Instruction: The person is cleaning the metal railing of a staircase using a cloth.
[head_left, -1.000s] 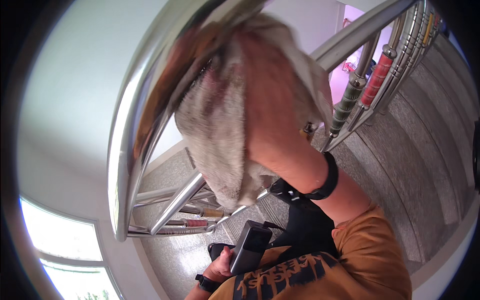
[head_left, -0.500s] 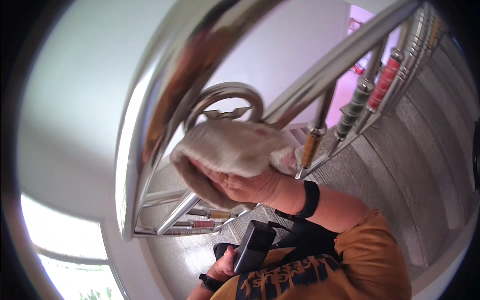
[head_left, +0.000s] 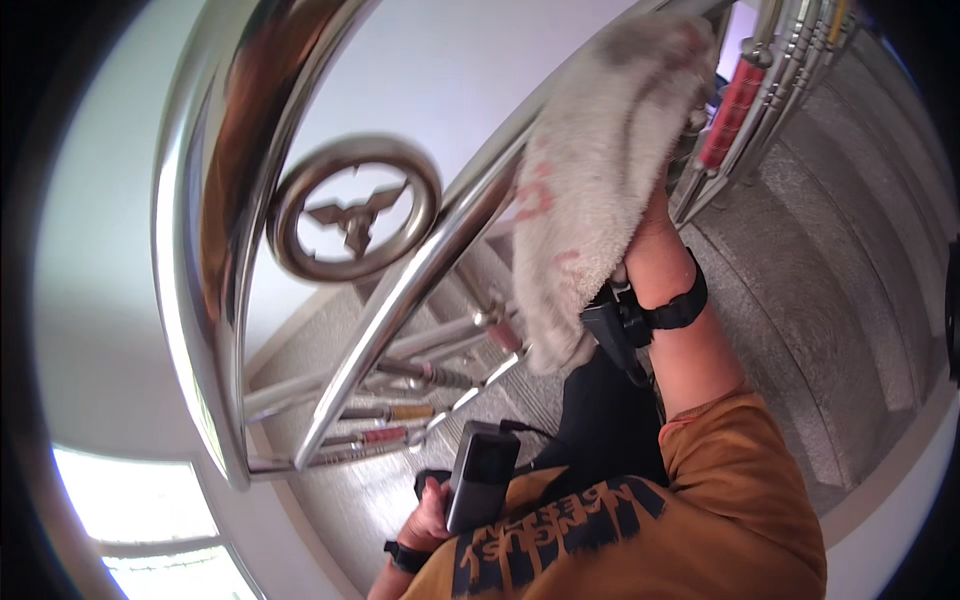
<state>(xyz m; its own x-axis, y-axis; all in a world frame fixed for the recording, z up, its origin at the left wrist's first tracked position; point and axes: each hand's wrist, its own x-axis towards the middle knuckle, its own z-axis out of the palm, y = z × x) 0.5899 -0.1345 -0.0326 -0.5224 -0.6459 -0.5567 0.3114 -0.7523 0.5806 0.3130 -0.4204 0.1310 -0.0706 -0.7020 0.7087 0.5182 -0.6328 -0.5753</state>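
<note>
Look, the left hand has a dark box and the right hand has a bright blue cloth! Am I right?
Not quite: the cloth isn't blue. The head view shows it's greyish white with reddish marks. The left hand does have a dark box, and the right hand has the cloth.

From the person's head, one wide camera looks steeply down, close above the shirt point(head_left: 700, 500), facing the railing point(head_left: 215, 200) at left, stairs point(head_left: 800, 280) at right.
</note>
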